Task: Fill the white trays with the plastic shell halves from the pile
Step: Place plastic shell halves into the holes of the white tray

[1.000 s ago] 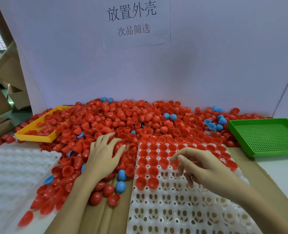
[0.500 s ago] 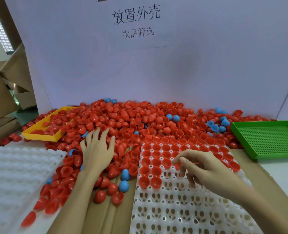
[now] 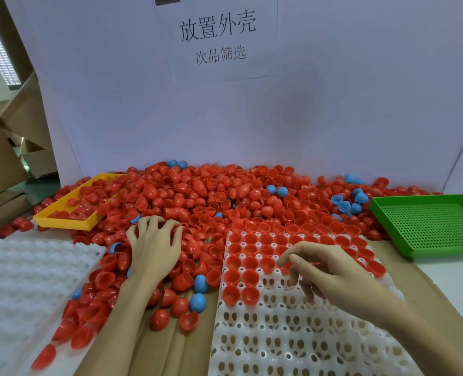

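Observation:
A big pile of red shell halves (image 3: 225,196), with a few blue ones mixed in, lies along the back of the table. The white tray (image 3: 292,335) in front of me has its far rows filled with red shells, and its near pockets hold nothing. My left hand (image 3: 154,248) lies on the pile left of the tray, with its spread fingers curled down into the red shells. My right hand (image 3: 330,272) hovers over the tray's filled rows, fingers curled. A red shell half (image 3: 316,263) shows as a thin edge under its fingers.
A second white tray (image 3: 21,280) lies at the left, with loose shells on its edge. A yellow tray (image 3: 62,222) sits half buried at the back left, a green perforated tray (image 3: 428,226) at the right. Two blue shells (image 3: 197,302) lie on the cardboard. A white board stands behind the pile.
My left hand slid left and further into the pile, and its fingers went from straight to curled into the shells. My right hand stayed over the tray.

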The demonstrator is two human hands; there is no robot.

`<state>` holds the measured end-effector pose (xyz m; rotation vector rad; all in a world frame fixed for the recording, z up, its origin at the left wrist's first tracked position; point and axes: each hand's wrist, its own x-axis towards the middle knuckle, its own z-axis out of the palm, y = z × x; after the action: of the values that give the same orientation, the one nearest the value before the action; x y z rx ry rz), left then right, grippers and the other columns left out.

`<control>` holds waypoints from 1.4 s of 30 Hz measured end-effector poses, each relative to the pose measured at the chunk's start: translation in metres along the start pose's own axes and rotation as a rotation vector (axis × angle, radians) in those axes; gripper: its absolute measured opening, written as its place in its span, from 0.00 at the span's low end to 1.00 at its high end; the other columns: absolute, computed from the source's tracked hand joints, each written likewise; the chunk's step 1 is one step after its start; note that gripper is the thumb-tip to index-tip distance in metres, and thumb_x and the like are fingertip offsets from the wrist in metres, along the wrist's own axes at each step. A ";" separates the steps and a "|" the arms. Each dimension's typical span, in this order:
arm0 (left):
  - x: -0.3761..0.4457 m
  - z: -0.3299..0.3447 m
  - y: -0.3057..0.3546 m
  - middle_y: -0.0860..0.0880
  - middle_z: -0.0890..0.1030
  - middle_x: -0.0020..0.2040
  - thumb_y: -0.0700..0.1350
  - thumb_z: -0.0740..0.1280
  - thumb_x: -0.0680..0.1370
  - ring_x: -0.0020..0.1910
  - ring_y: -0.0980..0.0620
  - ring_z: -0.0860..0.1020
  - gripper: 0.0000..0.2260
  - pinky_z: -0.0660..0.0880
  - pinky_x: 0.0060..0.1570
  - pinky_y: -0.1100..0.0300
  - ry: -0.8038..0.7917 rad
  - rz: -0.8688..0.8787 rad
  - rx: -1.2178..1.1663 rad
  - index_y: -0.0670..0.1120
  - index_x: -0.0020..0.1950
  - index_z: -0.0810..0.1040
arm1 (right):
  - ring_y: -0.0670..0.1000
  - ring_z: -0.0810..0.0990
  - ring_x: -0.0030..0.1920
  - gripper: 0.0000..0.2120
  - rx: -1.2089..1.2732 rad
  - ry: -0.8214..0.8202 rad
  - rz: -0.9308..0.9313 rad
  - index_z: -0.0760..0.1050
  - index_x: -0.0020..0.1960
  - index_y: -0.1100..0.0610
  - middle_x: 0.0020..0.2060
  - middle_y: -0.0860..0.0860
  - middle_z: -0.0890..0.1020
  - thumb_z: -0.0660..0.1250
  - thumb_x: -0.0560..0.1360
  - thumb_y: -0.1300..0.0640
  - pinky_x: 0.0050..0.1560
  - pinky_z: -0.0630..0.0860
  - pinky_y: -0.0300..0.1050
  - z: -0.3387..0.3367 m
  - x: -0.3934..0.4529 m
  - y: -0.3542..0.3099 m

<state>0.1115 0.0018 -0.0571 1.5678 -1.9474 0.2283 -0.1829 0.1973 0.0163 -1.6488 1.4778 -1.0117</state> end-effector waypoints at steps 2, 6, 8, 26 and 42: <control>0.000 -0.003 0.002 0.45 0.80 0.59 0.46 0.72 0.81 0.63 0.42 0.76 0.06 0.61 0.67 0.41 0.067 0.024 -0.045 0.48 0.56 0.87 | 0.52 0.83 0.31 0.11 0.005 0.007 -0.003 0.84 0.53 0.51 0.39 0.55 0.84 0.62 0.86 0.58 0.30 0.72 0.33 0.000 0.000 0.000; 0.006 -0.019 0.008 0.45 0.77 0.60 0.46 0.71 0.81 0.57 0.43 0.77 0.06 0.63 0.66 0.45 0.276 0.243 -0.052 0.48 0.56 0.83 | 0.52 0.82 0.31 0.11 0.024 0.015 -0.007 0.84 0.53 0.53 0.39 0.56 0.84 0.62 0.86 0.59 0.29 0.73 0.33 -0.001 0.000 -0.002; 0.006 -0.027 0.016 0.47 0.77 0.59 0.46 0.73 0.81 0.56 0.45 0.77 0.05 0.64 0.65 0.50 0.342 0.330 -0.083 0.48 0.53 0.79 | 0.51 0.81 0.31 0.12 0.033 0.030 -0.022 0.84 0.52 0.53 0.38 0.56 0.84 0.62 0.86 0.59 0.30 0.73 0.33 -0.001 -0.001 -0.002; -0.062 -0.052 0.115 0.57 0.84 0.53 0.63 0.62 0.84 0.56 0.54 0.84 0.12 0.81 0.57 0.52 -0.370 0.445 -0.883 0.56 0.59 0.73 | 0.50 0.87 0.46 0.14 -0.058 0.211 -0.239 0.80 0.61 0.42 0.50 0.42 0.83 0.75 0.77 0.52 0.39 0.84 0.44 0.011 -0.003 -0.002; -0.062 -0.065 0.131 0.50 0.88 0.48 0.53 0.71 0.81 0.47 0.50 0.87 0.12 0.80 0.55 0.57 -0.581 0.169 -1.204 0.48 0.58 0.76 | 0.53 0.86 0.36 0.13 0.217 0.297 -0.107 0.73 0.53 0.50 0.40 0.53 0.85 0.73 0.76 0.46 0.34 0.81 0.47 0.011 0.001 0.001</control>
<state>0.0198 0.1215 -0.0083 0.6587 -1.9373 -1.2291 -0.1735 0.1965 0.0099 -1.4814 1.4167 -1.4741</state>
